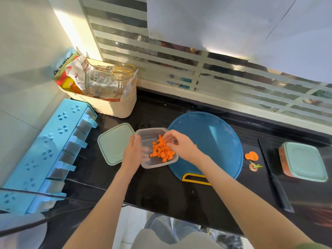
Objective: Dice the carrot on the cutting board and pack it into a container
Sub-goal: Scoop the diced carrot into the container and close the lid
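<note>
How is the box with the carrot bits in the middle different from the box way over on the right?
The middle box is open, its green lid lying beside it; the right box has its lid on. The left hand holds the middle box; nobody touches the right box. Both are clear plastic with orange inside.

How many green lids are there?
2. One green lid lies loose on the counter, left of the open container holding diced carrot. The other lid covers the closed container at far right.
</note>
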The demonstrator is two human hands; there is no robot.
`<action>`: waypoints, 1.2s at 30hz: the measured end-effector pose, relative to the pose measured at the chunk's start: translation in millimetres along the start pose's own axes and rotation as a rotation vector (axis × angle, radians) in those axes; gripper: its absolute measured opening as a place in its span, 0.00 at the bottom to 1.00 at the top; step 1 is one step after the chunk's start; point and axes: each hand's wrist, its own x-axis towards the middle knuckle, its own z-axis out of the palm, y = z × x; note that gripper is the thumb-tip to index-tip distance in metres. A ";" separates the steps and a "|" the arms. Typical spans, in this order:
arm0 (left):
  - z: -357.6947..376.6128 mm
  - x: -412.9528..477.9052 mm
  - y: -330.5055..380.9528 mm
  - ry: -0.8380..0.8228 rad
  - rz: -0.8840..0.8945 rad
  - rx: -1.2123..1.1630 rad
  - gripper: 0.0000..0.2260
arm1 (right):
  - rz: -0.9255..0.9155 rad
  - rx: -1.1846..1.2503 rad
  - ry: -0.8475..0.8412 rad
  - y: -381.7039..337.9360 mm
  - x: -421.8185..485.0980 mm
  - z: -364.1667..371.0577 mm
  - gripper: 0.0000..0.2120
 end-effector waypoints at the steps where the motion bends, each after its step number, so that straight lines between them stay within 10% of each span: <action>1: 1.9 1.5 -0.3 -0.008 -0.006 -0.004 0.08 | -0.004 -0.008 0.010 0.8 1.2 0.1 0.13; 6: 11.1 4.5 1.9 0.002 -0.014 0.025 0.09 | 0.173 -0.153 0.282 30.2 11.0 -16.7 0.13; 14: 3.4 16.0 -7.1 0.013 -0.037 0.047 0.07 | 0.178 -0.529 0.033 45.2 27.1 -2.5 0.06; 22: 7.4 18.4 -7.4 -0.001 -0.018 0.061 0.11 | 0.351 -0.197 0.328 58.4 5.0 -36.2 0.07; 36: 28.1 14.5 -4.4 -0.062 -0.029 0.046 0.13 | 0.317 -0.455 0.070 65.6 -16.7 -30.4 0.03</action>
